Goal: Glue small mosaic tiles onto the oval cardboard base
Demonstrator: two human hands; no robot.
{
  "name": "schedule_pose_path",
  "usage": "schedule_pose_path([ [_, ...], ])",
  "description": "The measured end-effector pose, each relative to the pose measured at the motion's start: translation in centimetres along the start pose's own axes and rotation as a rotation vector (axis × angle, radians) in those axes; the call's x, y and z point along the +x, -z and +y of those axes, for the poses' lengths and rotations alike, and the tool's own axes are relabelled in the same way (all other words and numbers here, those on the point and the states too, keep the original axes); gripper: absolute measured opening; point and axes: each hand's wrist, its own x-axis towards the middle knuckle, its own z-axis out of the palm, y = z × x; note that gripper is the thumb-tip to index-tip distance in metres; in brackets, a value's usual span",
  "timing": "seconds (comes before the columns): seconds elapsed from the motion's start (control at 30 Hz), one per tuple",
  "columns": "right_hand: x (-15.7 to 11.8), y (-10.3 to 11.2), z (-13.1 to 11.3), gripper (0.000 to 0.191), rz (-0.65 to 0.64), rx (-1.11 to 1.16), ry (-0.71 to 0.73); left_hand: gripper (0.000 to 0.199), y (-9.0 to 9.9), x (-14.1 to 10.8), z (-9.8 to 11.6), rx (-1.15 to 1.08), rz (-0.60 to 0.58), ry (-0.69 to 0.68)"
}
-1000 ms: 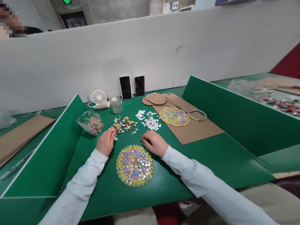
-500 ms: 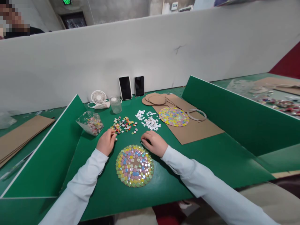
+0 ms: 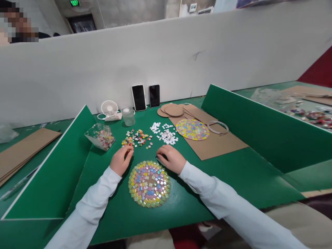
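A round mosaic disc (image 3: 149, 183), covered with pastel and shiny square tiles, lies on the green table (image 3: 220, 173) in front of me. My left hand (image 3: 120, 160) hovers just beyond the disc's upper left edge, thumb and fingertips pinched on what looks like a small tile. It is just short of the loose pile of coloured tiles (image 3: 137, 137). My right hand (image 3: 170, 158) rests palm down at the disc's upper right edge with its fingers curled under; nothing shows in it. A pile of white tiles (image 3: 166, 134) lies just beyond it.
A clear tub of tiles (image 3: 100, 136) leans at the left, with a small fan (image 3: 109, 108), a cup (image 3: 128, 116) and two phones (image 3: 139, 97) behind. A finished yellow mosaic (image 3: 192, 129), a ring (image 3: 218, 127) and cardboard discs (image 3: 173, 110) lie on brown card. Green dividers (image 3: 259, 131) flank both sides.
My left hand has drawn back from the coloured tile pile towards the disc and turned, fingers pinched. My right hand has stayed put.
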Motion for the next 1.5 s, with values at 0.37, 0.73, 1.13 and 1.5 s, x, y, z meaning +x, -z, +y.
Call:
schedule_pose_path([
  [0.37,0.0,0.0,-0.1,0.014,-0.001,0.002,-0.001,0.017,-0.2,-0.3,1.2,-0.322,-0.11,0.187],
  [0.73,-0.3,0.7,-1.4,0.015,0.168,0.026,0.085,0.052,0.6,-0.4,3.0,-0.725,-0.375,0.295],
  [1.13,-0.7,0.4,-2.8,0.013,0.227,0.109,0.25,0.065,0.1,-1.3,3.6,-1.157,-0.666,0.325],
  [1.5,0.1,0.4,-1.9,0.014,-0.038,1.107,-0.252,0.063,0.4,-1.0,3.6,-1.12,-0.622,0.343],
])
